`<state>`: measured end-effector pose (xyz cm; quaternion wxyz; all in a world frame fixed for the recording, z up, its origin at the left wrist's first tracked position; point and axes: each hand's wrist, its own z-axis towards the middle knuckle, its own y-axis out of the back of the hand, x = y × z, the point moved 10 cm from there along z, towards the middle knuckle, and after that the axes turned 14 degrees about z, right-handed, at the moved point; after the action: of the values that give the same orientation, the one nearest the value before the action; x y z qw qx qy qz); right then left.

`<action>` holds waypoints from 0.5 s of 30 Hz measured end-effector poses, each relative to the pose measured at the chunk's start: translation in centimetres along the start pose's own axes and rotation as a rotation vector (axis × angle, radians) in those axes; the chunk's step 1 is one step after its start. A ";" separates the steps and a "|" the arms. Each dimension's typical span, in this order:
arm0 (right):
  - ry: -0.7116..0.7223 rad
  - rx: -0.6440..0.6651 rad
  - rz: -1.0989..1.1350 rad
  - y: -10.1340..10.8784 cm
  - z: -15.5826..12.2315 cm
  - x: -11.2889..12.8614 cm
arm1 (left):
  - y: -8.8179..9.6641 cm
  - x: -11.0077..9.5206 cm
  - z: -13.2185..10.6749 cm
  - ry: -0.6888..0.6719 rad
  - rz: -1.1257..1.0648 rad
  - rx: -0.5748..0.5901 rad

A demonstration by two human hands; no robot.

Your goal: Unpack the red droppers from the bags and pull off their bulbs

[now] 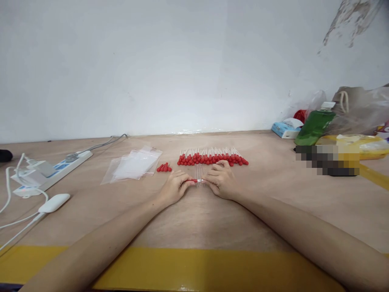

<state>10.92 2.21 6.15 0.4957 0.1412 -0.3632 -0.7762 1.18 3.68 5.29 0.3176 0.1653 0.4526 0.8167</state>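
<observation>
Between both hands, level just above the table, is a dropper with a red rubber bulb [192, 180] and a clear tube [200, 181]. My left hand [176, 184] pinches the red bulb end. My right hand [223, 180] closes on the clear tube end. Several loose clear tubes [198, 168] lie under and just behind the dropper. Beyond the hands, a row of droppers with red bulbs [212, 159] lies with the tubes pointing to the wall. Left of that row sits a small group of loose red rubber bulbs [164, 167].
Flat clear plastic bags [133, 164] lie left of the bulbs. Farther left is a white power strip [54, 174] with cables and a white adapter [54, 202]. At the right stand a green bottle [315, 125] and a blue tissue pack [285, 129]. Yellow tape [182, 267] covers the front edge.
</observation>
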 end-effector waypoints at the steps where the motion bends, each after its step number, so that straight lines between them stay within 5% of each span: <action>1: 0.000 -0.001 0.004 0.0 0.0 0.0 | 0.1 0.0 0.0 -0.003 -0.007 0.001; 15: 0.063 -0.062 0.003 0.4 -0.5 0.5 | -0.1 0.2 -0.1 0.029 -0.072 0.056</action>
<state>11.27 1.50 6.21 0.5122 0.1494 -0.3233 -0.7815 1.00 3.78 5.13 0.3355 0.1457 0.4857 0.7939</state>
